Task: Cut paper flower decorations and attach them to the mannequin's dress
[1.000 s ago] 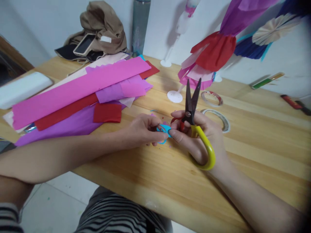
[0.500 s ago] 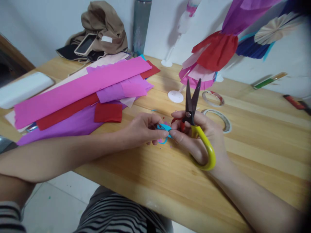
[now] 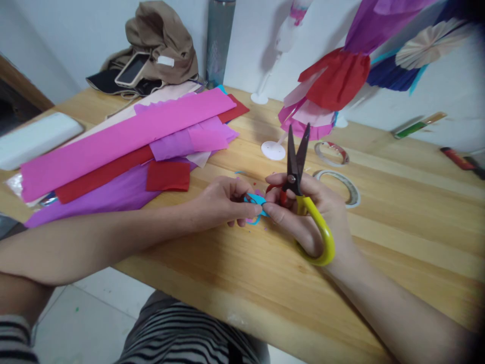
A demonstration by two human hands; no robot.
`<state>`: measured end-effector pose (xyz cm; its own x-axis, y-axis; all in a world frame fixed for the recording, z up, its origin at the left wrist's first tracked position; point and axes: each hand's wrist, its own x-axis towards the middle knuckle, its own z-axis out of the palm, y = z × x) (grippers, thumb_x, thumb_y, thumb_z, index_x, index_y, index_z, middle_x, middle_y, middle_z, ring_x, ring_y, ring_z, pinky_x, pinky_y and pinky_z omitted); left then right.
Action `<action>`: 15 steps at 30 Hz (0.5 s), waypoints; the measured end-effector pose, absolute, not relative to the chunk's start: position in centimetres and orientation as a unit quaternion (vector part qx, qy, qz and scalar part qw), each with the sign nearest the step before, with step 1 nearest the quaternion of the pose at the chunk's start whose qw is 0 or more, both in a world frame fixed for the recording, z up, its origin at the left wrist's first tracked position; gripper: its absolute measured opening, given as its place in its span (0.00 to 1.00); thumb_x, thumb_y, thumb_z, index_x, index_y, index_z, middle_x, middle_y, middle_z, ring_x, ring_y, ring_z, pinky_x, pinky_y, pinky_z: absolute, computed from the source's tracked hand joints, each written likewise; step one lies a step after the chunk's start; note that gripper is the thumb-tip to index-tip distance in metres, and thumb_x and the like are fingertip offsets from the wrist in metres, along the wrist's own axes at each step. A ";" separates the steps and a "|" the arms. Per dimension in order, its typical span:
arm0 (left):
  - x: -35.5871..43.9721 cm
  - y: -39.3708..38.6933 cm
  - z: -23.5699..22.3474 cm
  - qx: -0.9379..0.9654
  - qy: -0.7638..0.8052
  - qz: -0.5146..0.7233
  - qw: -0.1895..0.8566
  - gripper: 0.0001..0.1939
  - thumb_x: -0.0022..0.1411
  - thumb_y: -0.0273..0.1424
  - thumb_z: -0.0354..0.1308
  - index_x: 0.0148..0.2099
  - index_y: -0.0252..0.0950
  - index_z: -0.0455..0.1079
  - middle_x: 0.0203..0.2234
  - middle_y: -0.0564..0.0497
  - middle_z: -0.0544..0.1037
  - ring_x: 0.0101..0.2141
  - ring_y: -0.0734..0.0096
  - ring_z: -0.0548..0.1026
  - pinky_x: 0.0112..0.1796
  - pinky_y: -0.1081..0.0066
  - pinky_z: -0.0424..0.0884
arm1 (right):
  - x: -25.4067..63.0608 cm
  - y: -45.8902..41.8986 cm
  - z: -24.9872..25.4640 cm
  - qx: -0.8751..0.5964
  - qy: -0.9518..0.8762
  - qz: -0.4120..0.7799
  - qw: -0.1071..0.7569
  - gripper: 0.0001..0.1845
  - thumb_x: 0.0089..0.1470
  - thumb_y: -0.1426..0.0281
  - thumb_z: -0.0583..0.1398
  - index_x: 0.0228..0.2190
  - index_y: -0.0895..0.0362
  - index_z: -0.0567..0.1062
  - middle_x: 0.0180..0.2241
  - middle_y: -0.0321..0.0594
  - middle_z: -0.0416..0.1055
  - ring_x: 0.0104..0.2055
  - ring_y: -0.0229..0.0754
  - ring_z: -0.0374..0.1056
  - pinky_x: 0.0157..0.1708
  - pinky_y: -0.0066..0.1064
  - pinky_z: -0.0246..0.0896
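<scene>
Between the fingertips of my left hand (image 3: 227, 202) is a small piece of blue paper (image 3: 256, 200), pinched near the middle of the table. My right hand (image 3: 310, 212) carries scissors (image 3: 297, 162) with a yellow and red handle, their dark blades pointing up and slightly apart. Its thumb and forefinger also meet the right end of the blue paper. Small coloured paper scraps (image 3: 257, 192) lie on the wood just behind and below the fingers.
Pink, red and purple crepe paper strips (image 3: 129, 144) are piled at left. Behind my right hand lie two tape rolls (image 3: 343, 188). A paper-dressed figure (image 3: 335, 81) stands behind the scissors. Farther off are a phone (image 3: 132, 70), a brown cloth bag (image 3: 162, 40) and a bottle (image 3: 220, 45).
Both hands keep nearly the same pose around the blue paper. The whole view has shifted very slightly; nothing has been taken up or let go.
</scene>
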<state>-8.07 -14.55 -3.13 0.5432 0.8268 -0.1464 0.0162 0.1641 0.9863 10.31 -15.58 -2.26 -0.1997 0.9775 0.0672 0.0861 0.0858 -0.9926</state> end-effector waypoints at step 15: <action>-8.1 -14.4 -3.2 0.549 0.356 0.306 0.691 0.07 0.53 0.30 0.65 0.28 0.31 0.74 0.19 0.54 0.73 0.22 0.79 0.71 0.24 0.78 0.65 | 10.4 -15.6 -2.5 -0.452 -0.571 0.521 0.444 0.24 0.34 0.76 0.72 0.37 0.53 0.75 0.22 0.31 0.73 0.21 0.37 0.65 0.18 0.26 0.62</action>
